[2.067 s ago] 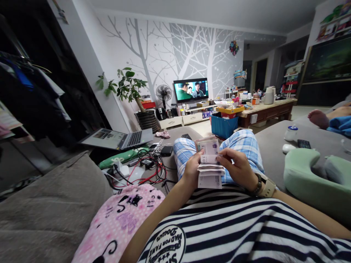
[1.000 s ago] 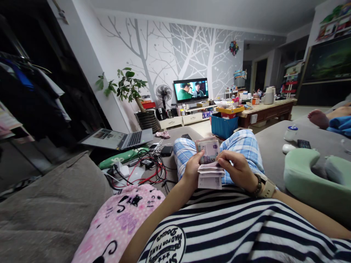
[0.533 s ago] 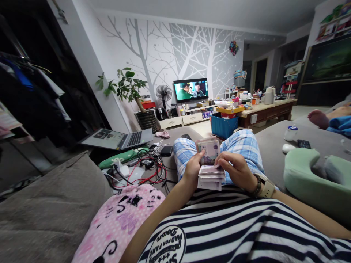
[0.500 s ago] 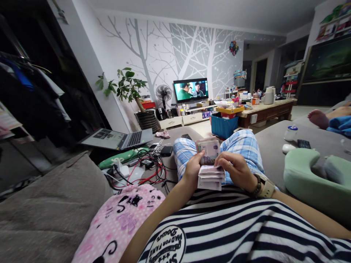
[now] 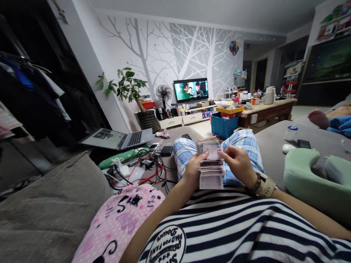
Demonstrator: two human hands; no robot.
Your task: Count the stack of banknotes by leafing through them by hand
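Note:
My left hand [image 5: 194, 170] is closed around a folded stack of banknotes [image 5: 212, 168] above my lap. The lower ends of the notes fan down toward my striped shirt, and the upper part stands out beyond my thumb. My right hand [image 5: 238, 164], with a bead bracelet and a pale watch at the wrist, pinches the right edge of a pale purple banknote [image 5: 211, 152] at the top of the stack. That note still lies against the others, under my left thumb. My other left fingers are hidden behind the stack.
To the left lie an open laptop [image 5: 116, 140], tangled cables [image 5: 157, 168] and a pink blanket [image 5: 120, 219]. A green neck pillow [image 5: 309, 179], a white mouse [image 5: 288, 148] and a lidded cup [image 5: 290, 133] sit on the right. Another person's foot [image 5: 318, 119] rests behind them.
My right hand has moved from the lower fold of the stack up to the top right edge. A pale note now covers the upper part, where a printed note showed before.

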